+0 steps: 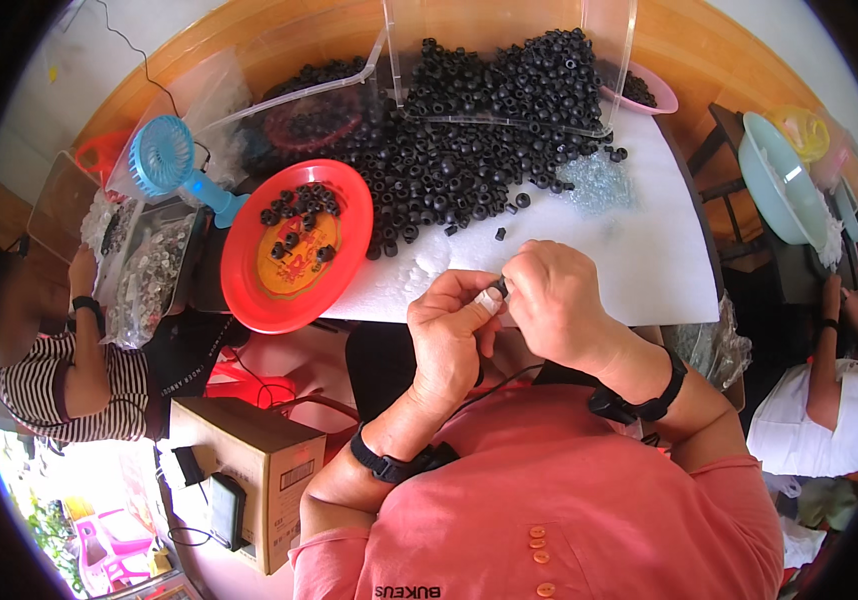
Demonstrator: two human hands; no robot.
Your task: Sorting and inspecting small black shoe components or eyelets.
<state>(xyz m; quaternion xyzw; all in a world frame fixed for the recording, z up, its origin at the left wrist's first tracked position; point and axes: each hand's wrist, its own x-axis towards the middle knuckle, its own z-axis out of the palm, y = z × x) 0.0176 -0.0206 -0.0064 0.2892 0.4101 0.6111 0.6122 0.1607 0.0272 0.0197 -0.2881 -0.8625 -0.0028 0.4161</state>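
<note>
Close above the table's near edge, my left hand (449, 322) pinches a small dark part (498, 287) between thumb and fingers. A white wrap covers the tip of its thumb. My right hand (556, 300) meets it there, its fingers pressed together at the same part; whether they grip the part or something smaller is hidden. Beyond my hands spreads a large heap of small black plastic parts (449, 170), some with a hole through them. One loose black part (500, 234) lies just ahead of my fingers. Right of the heap sits a pile of tiny clear pieces (597, 183).
A red plate (236, 262) with several black parts stands left, beside a blue handheld fan (162, 157). A tipped clear bin (632, 50) spills parts at the back, near a pink bowl (662, 97). Co-workers sit left and right. A cardboard box (249, 470) stands lower left.
</note>
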